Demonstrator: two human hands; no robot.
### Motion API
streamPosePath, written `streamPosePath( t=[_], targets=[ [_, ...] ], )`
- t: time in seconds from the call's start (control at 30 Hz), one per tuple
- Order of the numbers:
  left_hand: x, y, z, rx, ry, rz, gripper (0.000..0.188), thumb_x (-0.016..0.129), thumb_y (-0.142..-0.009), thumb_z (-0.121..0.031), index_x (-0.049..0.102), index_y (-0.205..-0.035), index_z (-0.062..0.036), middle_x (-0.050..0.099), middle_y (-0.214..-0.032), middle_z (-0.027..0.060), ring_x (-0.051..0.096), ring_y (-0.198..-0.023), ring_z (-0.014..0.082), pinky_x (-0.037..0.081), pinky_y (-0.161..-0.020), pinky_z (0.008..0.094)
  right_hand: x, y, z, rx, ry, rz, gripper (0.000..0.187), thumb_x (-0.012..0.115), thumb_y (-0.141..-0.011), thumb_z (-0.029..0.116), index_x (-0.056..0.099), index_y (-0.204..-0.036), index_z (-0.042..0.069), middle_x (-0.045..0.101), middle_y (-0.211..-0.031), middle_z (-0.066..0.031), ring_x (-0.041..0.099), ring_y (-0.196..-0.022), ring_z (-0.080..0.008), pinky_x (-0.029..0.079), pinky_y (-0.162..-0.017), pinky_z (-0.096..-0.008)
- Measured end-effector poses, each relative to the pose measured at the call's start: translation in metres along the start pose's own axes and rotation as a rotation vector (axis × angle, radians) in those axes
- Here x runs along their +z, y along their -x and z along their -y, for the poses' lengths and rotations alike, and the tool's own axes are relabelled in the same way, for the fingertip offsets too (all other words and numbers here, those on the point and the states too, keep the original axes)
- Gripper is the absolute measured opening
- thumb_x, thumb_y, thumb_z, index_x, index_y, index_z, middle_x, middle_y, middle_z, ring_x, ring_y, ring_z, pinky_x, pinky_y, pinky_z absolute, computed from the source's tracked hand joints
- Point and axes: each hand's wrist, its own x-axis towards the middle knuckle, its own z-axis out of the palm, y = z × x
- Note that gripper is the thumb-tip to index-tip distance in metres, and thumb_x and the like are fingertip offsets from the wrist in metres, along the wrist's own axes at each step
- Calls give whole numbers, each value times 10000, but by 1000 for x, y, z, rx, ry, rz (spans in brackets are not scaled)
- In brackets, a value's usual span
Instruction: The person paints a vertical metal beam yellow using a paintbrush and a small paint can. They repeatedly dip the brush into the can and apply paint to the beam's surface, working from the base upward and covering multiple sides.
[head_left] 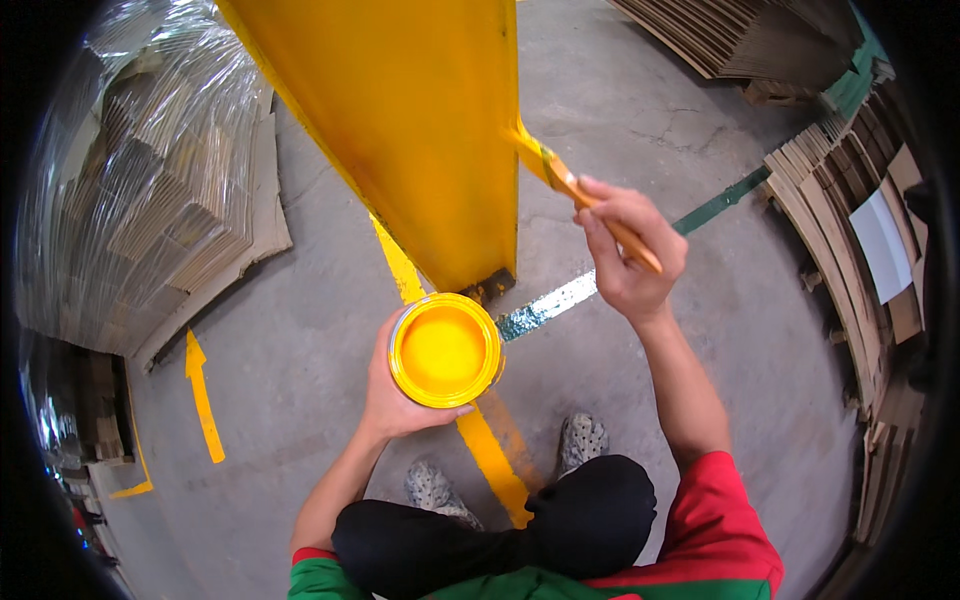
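A round can of yellow paint (446, 350) is held upright by my left hand (392, 395), which wraps round its left and lower side. Bright paint shows inside the can and coats its rim. My right hand (636, 245) grips a paintbrush (560, 178) by its wooden handle. The yellow-loaded bristles touch, or come very close to, the right edge of a tall yellow steel column (420, 130). The column's dark foot (495, 285) is partly hidden behind the can.
Flattened cardboard in clear film (170, 200) is stacked at the left. More cardboard stacks stand at the right (830, 240) and far right (720, 35). A yellow line (490, 455), a green strip (722, 200) and a yellow arrow (203, 395) mark the grey floor.
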Motion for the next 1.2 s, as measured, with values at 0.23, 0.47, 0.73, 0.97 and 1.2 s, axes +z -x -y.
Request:
streamPosePath(
  t=[0.23,0.47,0.73,0.97,1.2],
  targets=[
    [3,1,1,-28,-18,6,1202,1034,-532,-218,377,-1521,-30,554,-1465,141,549,-1365,275,410,-1189,434,-13,-17,-7,-24,-11,-69,191,658,-982,-47,593,-1161,-21,735,-1147,-266,763,-843,-240,648,-697,-330],
    [5,2,10,-25,-130,-33,1200,1041,-532,-241,386,-1513,-26,553,-1456,143,545,-1368,271,413,-1184,424,-17,-15,71,447,-379,220,266,734,-931,69,573,-1134,8,759,-978,-191,749,-746,-213,615,-666,-294],
    [22,-6,8,-49,-25,6,1174,1026,-558,-207,383,-1525,-42,558,-1457,135,552,-1359,267,427,-1172,422,20,-16,69,476,-114,747,341,810,-865,79,558,-1092,46,723,-860,-89,748,-713,-179,566,-623,-246],
    [23,-7,9,-71,4,20,1166,1024,-553,-226,397,-1521,-53,552,-1466,134,551,-1361,280,429,-1172,424,36,-36,76,400,-26,894,282,792,-898,97,574,-1065,34,712,-863,-79,738,-690,-186,564,-604,-244],
    [18,-9,14,0,-89,-8,1261,1051,-509,-245,358,-1544,-49,523,-1501,128,527,-1387,276,400,-1200,434,-11,-49,80,579,-306,416,253,731,-943,76,576,-1130,6,752,-1042,-220,747,-732,-216,622,-635,-305]
  ],
)
